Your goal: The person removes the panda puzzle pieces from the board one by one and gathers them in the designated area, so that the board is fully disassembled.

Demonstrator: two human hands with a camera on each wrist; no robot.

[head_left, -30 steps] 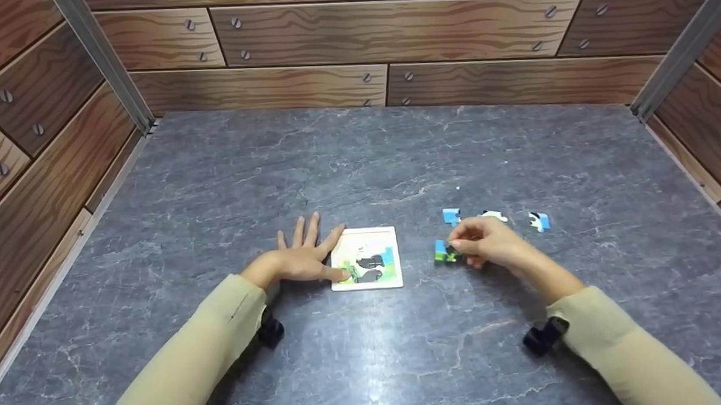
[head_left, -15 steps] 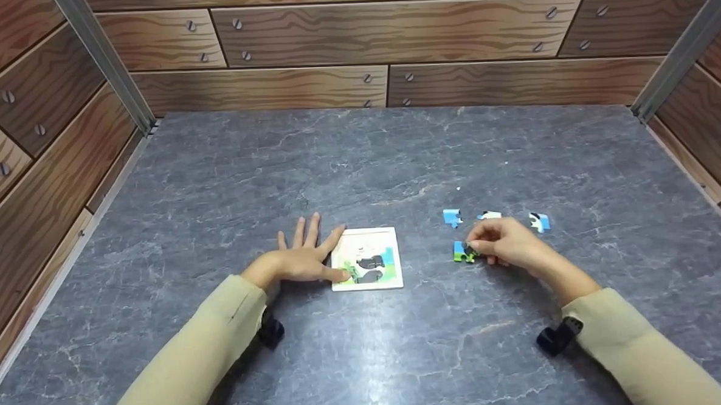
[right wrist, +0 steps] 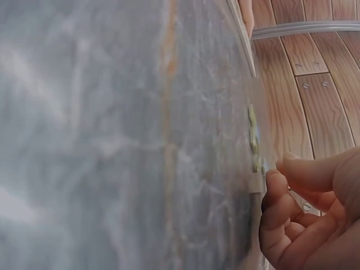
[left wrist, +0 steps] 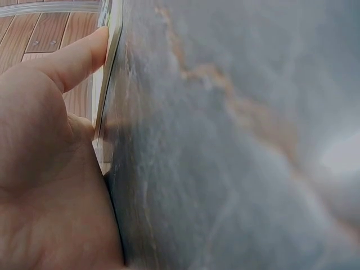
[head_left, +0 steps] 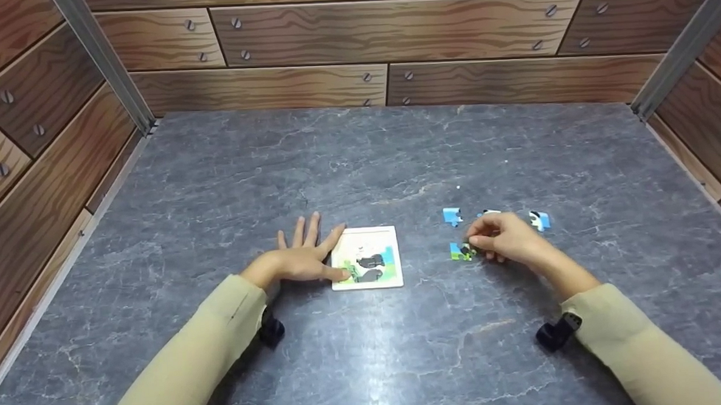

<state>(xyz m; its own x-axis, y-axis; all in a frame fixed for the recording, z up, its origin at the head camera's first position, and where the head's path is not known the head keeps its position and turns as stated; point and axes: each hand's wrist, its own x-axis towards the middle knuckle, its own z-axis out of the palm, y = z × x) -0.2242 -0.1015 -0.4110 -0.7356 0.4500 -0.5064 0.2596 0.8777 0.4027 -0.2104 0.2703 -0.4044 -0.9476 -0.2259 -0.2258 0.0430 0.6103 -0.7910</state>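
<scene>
My left hand (head_left: 302, 263) lies spread beside a small framed panda puzzle board (head_left: 366, 229), its thumb pressing on the board's lower left corner. In the left wrist view the thumb (left wrist: 79, 59) reaches onto the board's edge (left wrist: 112, 62). To the right, my right hand (head_left: 503, 240) pinches a blue, green and black puzzle piece (head_left: 456, 251) between thumb and forefinger, low over the table; its right end is covered by the fingertips. The right wrist view shows this piece (right wrist: 253, 138) edge-on, just beyond the fingertips of the curled hand (right wrist: 306, 208).
A blue piece (head_left: 452, 215), a white piece (head_left: 490, 212) partly behind the right hand, and a black, white and blue piece (head_left: 540, 221) lie on the grey marbled table (head_left: 334, 161). Wood-patterned walls (head_left: 389, 31) enclose the back and sides.
The right hand has moved a little to the right with the puzzle piece, then shifted very slightly. The left hand and the board have stayed in place.
</scene>
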